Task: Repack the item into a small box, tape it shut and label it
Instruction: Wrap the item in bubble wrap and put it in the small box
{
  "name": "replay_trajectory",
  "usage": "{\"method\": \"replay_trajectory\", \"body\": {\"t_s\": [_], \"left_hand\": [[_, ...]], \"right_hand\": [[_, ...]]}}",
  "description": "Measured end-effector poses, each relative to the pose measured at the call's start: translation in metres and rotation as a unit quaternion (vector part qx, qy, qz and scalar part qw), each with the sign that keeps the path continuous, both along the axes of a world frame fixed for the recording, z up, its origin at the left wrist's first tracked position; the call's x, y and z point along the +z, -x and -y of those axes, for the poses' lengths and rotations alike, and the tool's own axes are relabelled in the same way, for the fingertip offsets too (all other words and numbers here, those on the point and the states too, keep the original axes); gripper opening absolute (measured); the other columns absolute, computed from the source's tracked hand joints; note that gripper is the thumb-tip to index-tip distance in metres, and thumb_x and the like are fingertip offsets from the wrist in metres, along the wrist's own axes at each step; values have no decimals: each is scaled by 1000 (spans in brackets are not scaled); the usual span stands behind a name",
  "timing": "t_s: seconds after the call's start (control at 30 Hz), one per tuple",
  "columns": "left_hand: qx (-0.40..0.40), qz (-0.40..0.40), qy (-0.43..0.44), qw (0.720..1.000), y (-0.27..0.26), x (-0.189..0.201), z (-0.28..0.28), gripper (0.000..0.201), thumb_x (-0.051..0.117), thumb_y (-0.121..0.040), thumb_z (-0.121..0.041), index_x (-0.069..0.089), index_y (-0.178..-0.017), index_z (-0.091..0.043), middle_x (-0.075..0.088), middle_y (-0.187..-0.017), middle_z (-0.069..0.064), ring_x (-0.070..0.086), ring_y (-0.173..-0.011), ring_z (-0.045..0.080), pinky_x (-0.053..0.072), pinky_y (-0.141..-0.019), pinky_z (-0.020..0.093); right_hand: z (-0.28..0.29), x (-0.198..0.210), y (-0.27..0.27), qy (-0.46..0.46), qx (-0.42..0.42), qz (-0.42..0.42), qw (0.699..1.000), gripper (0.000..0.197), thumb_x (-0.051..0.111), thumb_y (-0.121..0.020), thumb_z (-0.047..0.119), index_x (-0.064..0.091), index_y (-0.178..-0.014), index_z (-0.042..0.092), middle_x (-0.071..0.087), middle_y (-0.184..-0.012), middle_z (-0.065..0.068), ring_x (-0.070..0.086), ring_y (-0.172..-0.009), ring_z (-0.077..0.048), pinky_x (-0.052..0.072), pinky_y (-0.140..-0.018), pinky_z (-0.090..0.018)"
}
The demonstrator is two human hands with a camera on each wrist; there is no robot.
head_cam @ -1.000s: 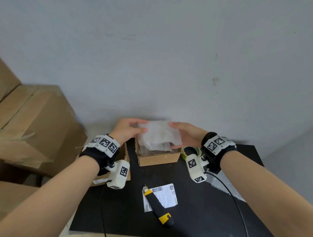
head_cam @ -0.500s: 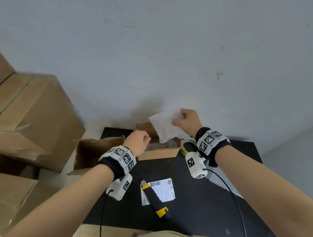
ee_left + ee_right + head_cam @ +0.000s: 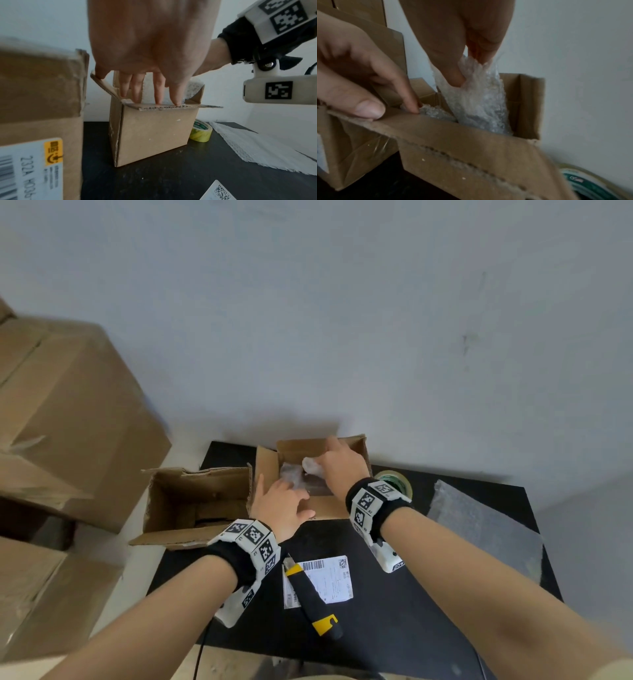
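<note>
The small cardboard box (image 3: 329, 505) (image 3: 154, 135) (image 3: 471, 148) stands open at the back of the black table. My right hand (image 3: 329, 460) (image 3: 471, 63) pinches a crumpled sheet of bubble wrap (image 3: 310, 465) (image 3: 479, 102) (image 3: 193, 88) whose lower end is down in the box's right side. More grey bubble wrap (image 3: 291, 474) (image 3: 435, 112) lies inside; what it covers is hidden. My left hand (image 3: 284, 494) (image 3: 150, 94) (image 3: 385, 105) reaches straight fingers into the box, and its thumb rests on the near flap.
A larger open carton (image 3: 195, 505) stands just left of the small box. A tape roll (image 3: 394, 481) (image 3: 200, 131) and a flat bubble-wrap sheet (image 3: 479, 525) lie to the right. The label (image 3: 329, 580) and a utility knife (image 3: 308, 594) lie nearer me. Big cartons (image 3: 68, 422) are stacked at left.
Both hands held the wrap over the box; then the right hand lifted it alone. Now the right hand has lowered it into the box, and the left fingers have gone to the near flap.
</note>
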State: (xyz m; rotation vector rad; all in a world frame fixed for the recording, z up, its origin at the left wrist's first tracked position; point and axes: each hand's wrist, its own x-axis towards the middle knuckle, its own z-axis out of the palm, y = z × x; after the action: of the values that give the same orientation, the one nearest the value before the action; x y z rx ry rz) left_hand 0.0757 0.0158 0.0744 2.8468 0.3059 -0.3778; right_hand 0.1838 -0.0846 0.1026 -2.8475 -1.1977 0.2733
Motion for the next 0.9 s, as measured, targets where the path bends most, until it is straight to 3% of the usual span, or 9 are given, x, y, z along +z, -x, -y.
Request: {"method": "replay_trajectory", "body": {"t_s": [0.1,0.17,0.27,0.4,0.53,0.6,0.7,0.8,0.9], "left_hand": [[7,12,6,1000,3,-4,-1,39,44,-92,-53,50,-128,-37,38,-147,-2,27,-140,17,-8,-115,49],[9,16,3,1000,5,-5,-1,40,45,-91,-54,49,-128,-39,36,-148,1,23,-142,20,-7,-115,48],[11,23,0,1000,5,-6,0,40,47,-89,-55,49,-127,-41,37,-147,4,21,-142,22,-6,-115,48],[13,34,2,999,6,-8,2,39,48,-89,-53,49,-127,-41,40,-143,2,22,-140,20,-6,-115,48],[13,32,-5,999,6,-8,3,39,47,-91,-51,49,-128,-39,37,-144,4,21,-141,20,-7,-115,47],[17,32,-11,999,5,-8,2,42,49,-90,-52,47,-128,-35,35,-145,4,21,-141,21,-4,-116,47],[39,31,-27,998,0,-6,3,69,57,-84,-54,33,-139,-19,27,-151,8,21,-142,23,5,-117,47],[37,36,-28,998,-11,2,5,97,68,-77,-51,14,-147,-9,2,-158,12,8,-146,27,8,-117,45],[-4,33,-34,999,-25,11,6,101,72,-74,-47,12,-147,-10,-10,-158,7,-5,-146,24,2,-116,46]], "right_hand": [[-8,-4,-1,45,-14,-65,997,25,54,-90,10,59,-114,8,50,-123,-12,52,-111,-26,49,-90,-35],[-9,-3,3,80,2,-113,990,33,51,-90,12,50,-123,8,52,-125,-15,54,-111,-31,48,-94,-41],[-12,-4,8,139,16,-87,986,40,45,-94,20,40,-132,8,49,-128,-18,53,-112,-36,48,-92,-43],[-22,-20,3,148,3,-157,976,35,50,-94,19,51,-127,10,55,-125,-12,56,-111,-29,45,-86,-33],[-29,-25,-5,198,4,-168,966,49,53,-91,18,41,-138,21,51,-129,-11,54,-110,-31,50,-88,-42],[-30,-25,-8,211,7,-175,962,49,50,-93,17,37,-140,20,49,-130,-12,53,-113,-32,49,-90,-42],[-17,-17,-8,104,7,-184,977,51,53,-91,16,40,-140,16,48,-138,-10,48,-122,-28,44,-100,-42],[10,-1,-3,-43,15,-197,979,53,58,-87,13,42,-137,15,45,-140,-8,42,-127,-25,36,-107,-42],[29,3,4,-68,-11,-99,993,44,57,-87,14,49,-131,13,46,-136,-8,44,-123,-25,39,-103,-37]]}}
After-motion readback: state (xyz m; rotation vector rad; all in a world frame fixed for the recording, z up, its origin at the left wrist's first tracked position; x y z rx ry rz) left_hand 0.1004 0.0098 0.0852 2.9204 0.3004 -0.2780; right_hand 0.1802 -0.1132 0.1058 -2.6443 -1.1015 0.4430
